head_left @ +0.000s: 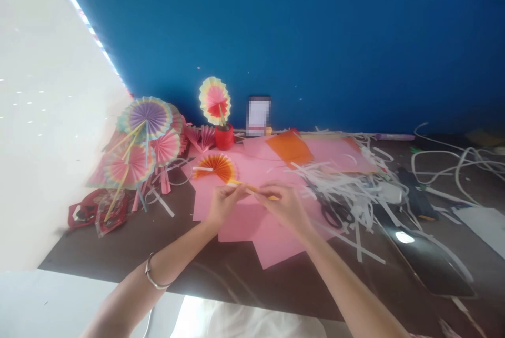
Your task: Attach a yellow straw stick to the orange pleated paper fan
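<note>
My left hand [224,204] and my right hand [284,205] are close together over pink paper sheets [240,227]. Between them they pinch a narrow yellow-orange folded paper strip [237,183], one hand near each end. The fingers of both hands are closed on it. Just behind my left hand lies an orange pleated paper fan [218,167], spread in a half circle with a white strip across it. Part of the strip is hidden by my fingers.
Finished paper fans [145,117] are heaped at the left. A round fan [215,101] stands in a red holder [224,138]. White paper scraps [347,190], black-handled scissors [330,214], a phone [434,264] and white cables [461,159] lie at the right. An orange sheet [290,147] lies behind.
</note>
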`<state>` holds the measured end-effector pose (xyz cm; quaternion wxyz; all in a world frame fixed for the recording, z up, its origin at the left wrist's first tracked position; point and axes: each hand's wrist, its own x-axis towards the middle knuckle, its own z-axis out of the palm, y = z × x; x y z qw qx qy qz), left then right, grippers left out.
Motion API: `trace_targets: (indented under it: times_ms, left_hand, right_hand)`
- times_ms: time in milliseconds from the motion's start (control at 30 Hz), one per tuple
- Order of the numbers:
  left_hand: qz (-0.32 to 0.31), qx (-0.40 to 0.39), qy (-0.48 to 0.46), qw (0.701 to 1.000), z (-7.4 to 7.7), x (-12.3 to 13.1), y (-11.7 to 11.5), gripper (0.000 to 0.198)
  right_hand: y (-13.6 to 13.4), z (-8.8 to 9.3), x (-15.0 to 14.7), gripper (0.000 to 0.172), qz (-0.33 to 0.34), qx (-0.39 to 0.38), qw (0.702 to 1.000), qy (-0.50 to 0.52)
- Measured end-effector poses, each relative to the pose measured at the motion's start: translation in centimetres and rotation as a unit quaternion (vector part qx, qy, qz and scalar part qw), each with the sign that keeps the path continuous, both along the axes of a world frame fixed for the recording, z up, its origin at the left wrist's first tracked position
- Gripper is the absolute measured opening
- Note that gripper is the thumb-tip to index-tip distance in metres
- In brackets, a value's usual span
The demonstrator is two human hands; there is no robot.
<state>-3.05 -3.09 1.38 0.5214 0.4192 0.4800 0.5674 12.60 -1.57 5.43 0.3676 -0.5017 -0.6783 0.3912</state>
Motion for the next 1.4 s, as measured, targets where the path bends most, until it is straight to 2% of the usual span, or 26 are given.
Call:
trace_targets:
  times_ms: [200,433,700,1000,1200,1400]
  left_hand:
    - [0.058,-0.014,-0.026,0.998,0.3,-0.5,0.3,0.031]
    - [0.064,-0.030,-0.065,0.995,0.3,-0.3,0.4,0.033]
    - [0.037,-0.033,-0.105,0.993,0.1,-0.3,0.3,0.033]
    - [0.005,-0.056,-0.192,0.980,-0.2,-0.1,0.6,0.033]
    - [-0.023,-0.070,-0.109,0.991,-0.5,0.2,0.5,0.034]
    - [-0.053,-0.041,-0.134,0.989,-0.5,0.4,0.4,0.032]
  right_hand:
    - [0.4,-0.3,0.8,0.019,-0.024,-0.019,0.999,-0.014]
    - [0.8,-1.2,1.1,0.016,-0.023,0.002,1.000,-0.004]
    - [0.8,-1.5,1.1,0.020,-0.035,0.044,0.998,-0.007]
    - [0.8,-2.1,0.6,0.021,-0.048,0.078,0.996,-0.017]
    - [0.6,-2.4,0.3,0.028,-0.049,0.081,0.995,-0.007]
    - [0.6,-2.3,0.3,0.026,-0.043,0.073,0.996,-0.001]
